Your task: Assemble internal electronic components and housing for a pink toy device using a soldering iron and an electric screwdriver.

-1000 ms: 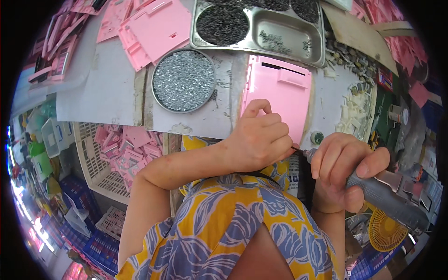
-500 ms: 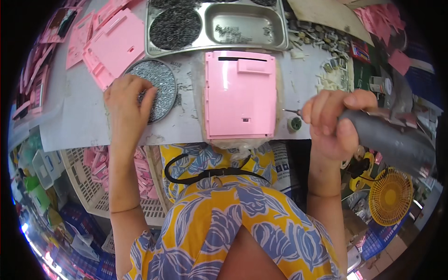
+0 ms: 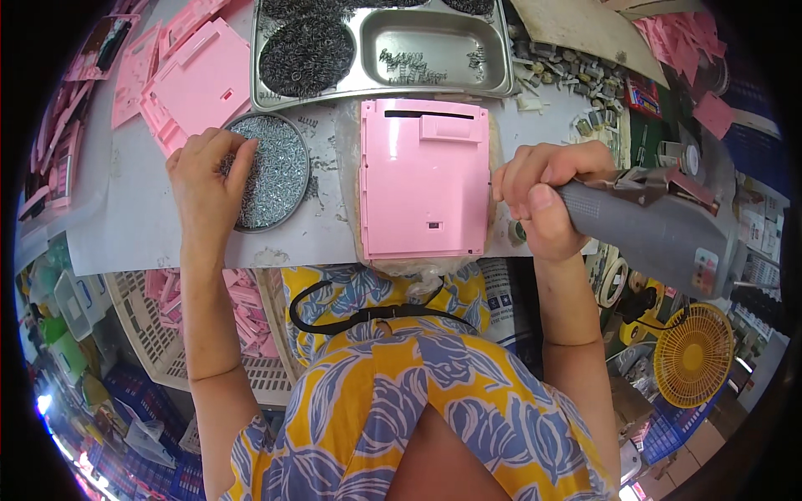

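Observation:
A pink plastic casing (image 3: 424, 184) lies flat in front of me on a plastic-covered pad. To its left is a round dish (image 3: 307, 188) full of small silvery screws (image 3: 276, 171). My left hand (image 3: 205, 179) rests over the dish's left edge, thumb and fingers drawn together; whatever is between the fingertips is hidden. My right hand (image 3: 543, 196) grips a grey electric screwdriver (image 3: 643, 230) held sideways, its front end toward the casing's right edge. My fingers cover the bit.
Beyond the casing stands a steel tray (image 3: 376, 93) with dark springs (image 3: 305, 54). More pink casings (image 3: 205, 79) lie at the far left. Small metal parts (image 3: 576, 75) are heaped far right. A basket (image 3: 159, 346) of pink pieces sits below the table, a yellow fan (image 3: 693, 355) lower right.
My right hand has moved left and slightly up with the screwdriver, closer to the casing. My left hand has shifted slightly left at the screw dish. The whole view has shifted a little.

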The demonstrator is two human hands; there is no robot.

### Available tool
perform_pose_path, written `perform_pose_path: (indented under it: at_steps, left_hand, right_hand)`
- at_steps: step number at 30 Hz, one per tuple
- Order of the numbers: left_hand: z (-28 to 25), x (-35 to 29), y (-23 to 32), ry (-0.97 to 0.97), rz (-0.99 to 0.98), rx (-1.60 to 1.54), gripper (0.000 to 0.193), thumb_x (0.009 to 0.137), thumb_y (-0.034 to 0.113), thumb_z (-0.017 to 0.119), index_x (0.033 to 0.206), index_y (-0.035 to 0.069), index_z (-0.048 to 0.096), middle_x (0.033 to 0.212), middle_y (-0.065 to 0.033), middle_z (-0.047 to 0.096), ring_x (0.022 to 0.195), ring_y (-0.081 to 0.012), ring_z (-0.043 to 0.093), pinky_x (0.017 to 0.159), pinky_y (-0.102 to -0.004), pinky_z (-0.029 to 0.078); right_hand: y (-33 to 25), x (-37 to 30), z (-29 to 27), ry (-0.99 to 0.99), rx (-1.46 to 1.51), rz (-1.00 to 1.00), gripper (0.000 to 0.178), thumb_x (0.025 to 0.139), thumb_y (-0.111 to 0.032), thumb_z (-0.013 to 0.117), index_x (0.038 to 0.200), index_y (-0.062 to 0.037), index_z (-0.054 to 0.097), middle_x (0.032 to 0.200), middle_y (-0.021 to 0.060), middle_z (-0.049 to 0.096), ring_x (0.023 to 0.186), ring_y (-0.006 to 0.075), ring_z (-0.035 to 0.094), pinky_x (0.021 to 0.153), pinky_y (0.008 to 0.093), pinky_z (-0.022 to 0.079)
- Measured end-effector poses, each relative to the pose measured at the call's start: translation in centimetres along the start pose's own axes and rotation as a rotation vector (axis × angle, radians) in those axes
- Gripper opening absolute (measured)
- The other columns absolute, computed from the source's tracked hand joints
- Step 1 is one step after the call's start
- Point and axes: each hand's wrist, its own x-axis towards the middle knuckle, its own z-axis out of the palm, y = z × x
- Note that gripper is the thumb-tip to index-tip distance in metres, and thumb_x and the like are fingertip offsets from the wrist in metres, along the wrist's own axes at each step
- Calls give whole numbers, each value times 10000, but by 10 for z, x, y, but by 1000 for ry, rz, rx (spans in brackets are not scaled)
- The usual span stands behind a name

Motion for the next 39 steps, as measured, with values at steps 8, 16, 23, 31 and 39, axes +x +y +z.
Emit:
perform_pose_path:
  at_steps: [8, 16, 23, 31, 39]
  left_hand:
    - [-4, -8, 69, 37, 214, -306, 184, 737, 47, 800, 886, 93, 702, 880, -22, 702, 861, -203, 658, 880, -376, 402]
    - [22, -19, 139, -65, 342, -705, 185, 779, 96, 814, 950, 134, 754, 879, 17, 735, 721, -142, 621, 794, -345, 348]
    - [25, -16, 143, -140, 301, -784, 171, 768, 54, 805, 912, 113, 734, 825, 1, 715, 679, -160, 616, 791, -353, 359]
    - [21, -7, 141, -126, 479, -552, 213, 716, 107, 822, 893, 132, 707, 804, 23, 667, 716, -169, 612, 822, -382, 375]
    - [35, 10, 134, -18, 422, -597, 206, 790, 188, 779, 758, 103, 595, 727, -31, 572, 694, -241, 577, 703, -391, 441]
  right_hand:
    - [-29, 23, -4, 0, 143, 61, 316, 915, -211, 690, 1135, -137, 475, 628, -6, 476, 541, 123, 454, 540, 314, 453]
    - [-60, 23, 26, -135, 240, -28, 348, 929, -273, 714, 1170, -182, 481, 624, -41, 535, 479, 91, 487, 479, 263, 479]
    - [-65, 20, 31, -85, 277, 6, 309, 922, -249, 723, 1117, -186, 491, 624, -39, 547, 475, 91, 502, 477, 259, 483]
    - [-54, 19, 24, -178, 273, 61, 298, 911, -211, 719, 1095, -170, 487, 624, -27, 545, 487, 101, 515, 495, 285, 490]
    - [-46, 28, 6, -43, 267, -9, 344, 890, -107, 703, 1153, -78, 485, 682, 54, 541, 581, 163, 506, 593, 358, 488]
